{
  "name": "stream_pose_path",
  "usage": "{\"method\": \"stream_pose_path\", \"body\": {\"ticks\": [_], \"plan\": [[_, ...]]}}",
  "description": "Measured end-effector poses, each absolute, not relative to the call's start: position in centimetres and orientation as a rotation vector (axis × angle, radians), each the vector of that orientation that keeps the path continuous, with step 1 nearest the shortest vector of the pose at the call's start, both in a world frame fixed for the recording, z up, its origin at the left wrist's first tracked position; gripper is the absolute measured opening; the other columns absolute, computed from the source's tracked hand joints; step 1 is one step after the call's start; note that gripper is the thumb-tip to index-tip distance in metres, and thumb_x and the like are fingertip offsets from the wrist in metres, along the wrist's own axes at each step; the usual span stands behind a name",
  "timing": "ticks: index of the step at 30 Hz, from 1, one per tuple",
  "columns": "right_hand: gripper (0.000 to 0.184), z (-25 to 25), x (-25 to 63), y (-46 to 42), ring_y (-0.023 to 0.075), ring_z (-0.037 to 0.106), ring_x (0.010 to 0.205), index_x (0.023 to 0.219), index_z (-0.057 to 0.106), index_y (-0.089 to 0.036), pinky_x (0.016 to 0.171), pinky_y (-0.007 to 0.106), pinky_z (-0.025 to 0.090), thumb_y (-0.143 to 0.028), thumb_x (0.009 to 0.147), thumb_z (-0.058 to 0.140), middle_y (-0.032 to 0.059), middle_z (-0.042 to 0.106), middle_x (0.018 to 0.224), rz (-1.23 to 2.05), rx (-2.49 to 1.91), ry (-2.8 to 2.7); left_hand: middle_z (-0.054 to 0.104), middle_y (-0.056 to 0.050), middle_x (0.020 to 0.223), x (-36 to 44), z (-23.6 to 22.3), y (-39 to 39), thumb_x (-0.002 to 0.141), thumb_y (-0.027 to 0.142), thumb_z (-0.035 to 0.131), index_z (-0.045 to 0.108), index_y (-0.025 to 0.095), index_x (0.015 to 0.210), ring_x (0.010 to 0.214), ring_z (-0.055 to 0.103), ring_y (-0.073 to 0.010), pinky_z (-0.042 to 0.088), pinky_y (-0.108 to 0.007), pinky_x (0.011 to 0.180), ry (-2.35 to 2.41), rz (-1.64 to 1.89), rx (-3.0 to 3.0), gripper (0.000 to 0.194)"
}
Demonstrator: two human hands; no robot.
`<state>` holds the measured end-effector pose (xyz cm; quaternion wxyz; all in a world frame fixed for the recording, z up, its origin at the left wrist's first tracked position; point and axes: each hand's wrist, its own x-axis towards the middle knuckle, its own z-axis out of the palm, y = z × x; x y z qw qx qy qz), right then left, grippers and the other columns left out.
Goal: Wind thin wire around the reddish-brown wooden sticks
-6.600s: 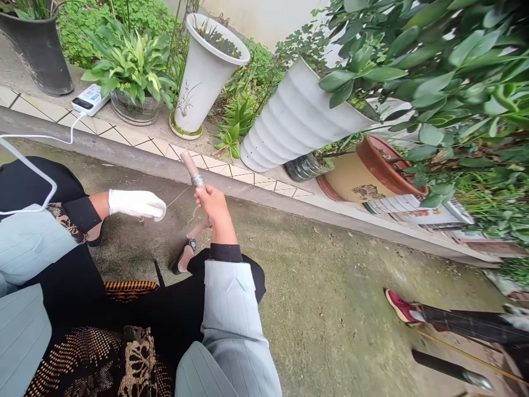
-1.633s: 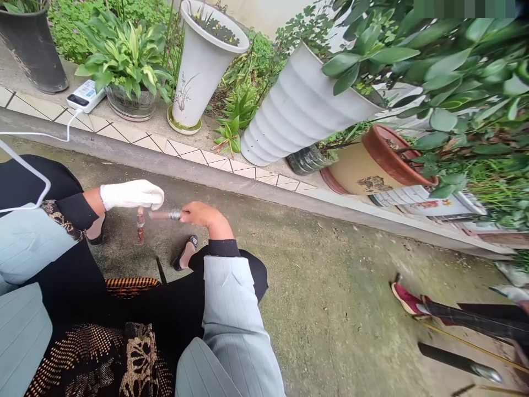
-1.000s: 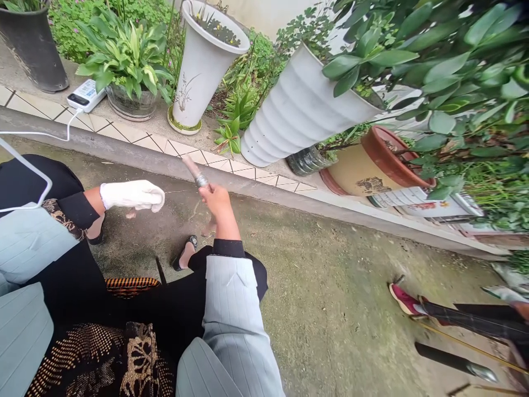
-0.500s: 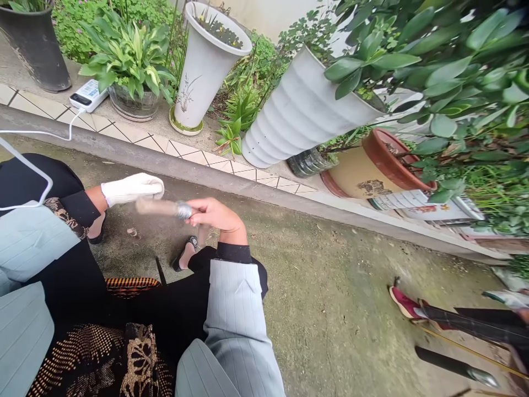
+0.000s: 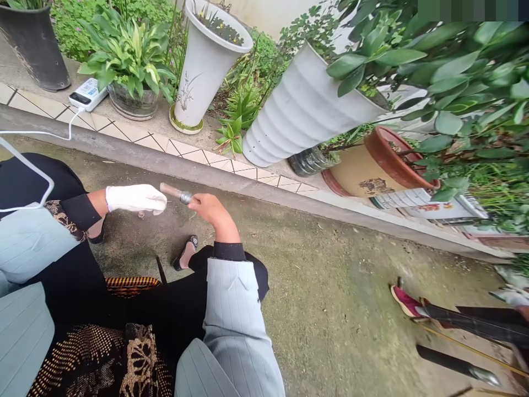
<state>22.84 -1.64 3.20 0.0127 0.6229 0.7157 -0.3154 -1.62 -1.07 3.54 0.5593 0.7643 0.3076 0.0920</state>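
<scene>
My right hand (image 5: 210, 209) is bare and closed around a short wooden stick (image 5: 169, 189). Silvery wire (image 5: 185, 197) is wound in coils around that stick, close to my fingers. My left hand (image 5: 136, 198), in a white knitted glove, is closed a little to the left of the stick's tip. Its fingers pinch the thin wire, though the strand itself barely shows now. Just under the glove, the small brown end of a second stick (image 5: 141, 215) peeks out; the glove hides most of it.
A tiled ledge (image 5: 177, 149) crosses ahead with a white tall pot (image 5: 202, 66), a ribbed pot (image 5: 306, 110) and a brown-rimmed pot (image 5: 372, 165). A white power bank (image 5: 88, 95) trails a cable. Another person's red shoe (image 5: 405, 300) and a dark tool (image 5: 454, 364) are right.
My right hand keeps swinging the wire-wound stick, its tip turning up, then toward the glove. The second stick swings below my left hand, showing more or less. My left hand stays nearly in place.
</scene>
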Motion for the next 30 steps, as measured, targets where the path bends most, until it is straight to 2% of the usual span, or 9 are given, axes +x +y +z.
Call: {"method": "stream_pose_path", "body": {"ticks": [7,12,15,18,21,24,27,28,30], "plan": [[0.01,2.1,21.6,-2.2,0.0088,0.049,0.056,0.076,0.062,-0.015,0.054,0.021,0.034,-0.025,0.077,0.06,-0.0016,0.057,0.065,-1.512,1.188,2.08,0.05,0.0,0.065,-2.1,3.5,-0.5,0.088,0.032,0.049,0.052,0.013,0.068,0.063,0.043,-0.0105,0.037,-0.019,0.06,0.623,0.122,1.789,0.028],[0.024,4.0,21.9,-2.9,0.0084,0.049,0.06,0.084,0.063,-0.014,0.058,0.021,0.041,-0.034,0.072,0.068,-0.0034,0.055,0.066,-2.033,0.91,2.093,0.052,0.0,0.067,-2.2,3.1,-0.4,0.087,0.035,0.051,0.054,0.012,0.072,0.058,0.042,-0.0089,0.036,-0.019,0.053,0.654,0.185,1.655,0.028],[0.034,5.5,22.8,-3.1,0.008,0.048,0.06,0.088,0.062,-0.015,0.059,0.022,0.043,-0.042,0.071,0.071,-0.0008,0.058,0.074,-2.451,1.224,2.309,0.053,-0.001,0.066,-2.0,2.5,-0.2,0.086,0.041,0.051,0.054,0.013,0.074,0.051,0.039,-0.0082,0.034,-0.02,0.047,0.661,0.299,1.563,0.031],[0.035,5.7,24.1,-2.5,0.0082,0.047,0.059,0.091,0.059,-0.018,0.058,0.022,0.044,-0.049,0.076,0.064,0.0004,0.057,0.077,-2.694,1.918,2.519,0.052,-0.002,0.063,-1.8,2.3,-0.3,0.086,0.043,0.052,0.058,0.014,0.074,0.047,0.038,-0.0087,0.033,-0.02,0.043,0.678,0.314,1.531,0.031],[0.036,4.5,25.3,-1.3,0.0099,0.049,0.061,0.097,0.057,-0.018,0.057,0.023,0.045,-0.051,0.084,0.053,0.0023,0.057,0.079,-2.531,2.646,2.375,0.05,-0.001,0.057,-1.8,3.1,-0.7,0.085,0.043,0.054,0.062,0.015,0.074,0.045,0.038,-0.009,0.032,-0.02,0.042,0.638,0.18,1.547,0.031],[0.028,2.9,25.6,-0.5,0.0114,0.051,0.06,0.092,0.058,-0.016,0.056,0.024,0.045,-0.043,0.087,0.051,0.0037,0.058,0.075,-1.888,2.94,2.047,0.054,-0.003,0.061,-2.0,4.0,-0.9,0.085,0.046,0.053,0.062,0.014,0.073,0.046,0.04,-0.0083,0.034,-0.019,0.043,0.579,0.173,1.579,0.035],[0.017,2.0,24.4,-0.4,0.0143,0.055,0.067,0.088,0.062,-0.016,0.061,0.025,0.042,-0.031,0.082,0.059,0.006,0.063,0.079,-1.157,2.549,2.059,0.059,-0.006,0.069,-2.5,4.5,-0.6,0.085,0.049,0.052,0.06,0.013,0.073,0.048,0.042,-0.0076,0.035,-0.019,0.044,0.633,0.297,1.616,0.039],[0.015,1.9,23.8,-0.5,0.0152,0.055,0.07,0.087,0.064,-0.016,0.062,0.025,0.041,-0.029,0.08,0.061,0.0064,0.064,0.081,-1.032,2.323,2.107,0.06,-0.007,0.07,-2.7,4.4,-0.4,0.085,0.049,0.052,0.059,0.013,0.072,0.048,0.042,-0.0075,0.035,-0.02,0.044,0.666,0.35,1.617,0.039],[0.012,1.8,22.7,-1.0,0.015,0.055,0.07,0.083,0.065,-0.015,0.062,0.025,0.038,-0.027,0.078,0.062,0.0054,0.064,0.079,-1.027,1.852,2.173,0.059,-0.007,0.069,-3.1,4.1,0.0,0.085,0.048,0.052,0.059,0.012,0.073,0.047,0.042,-0.0075,0.035,-0.02,0.044,0.722,0.445,1.598,0.038]]}}
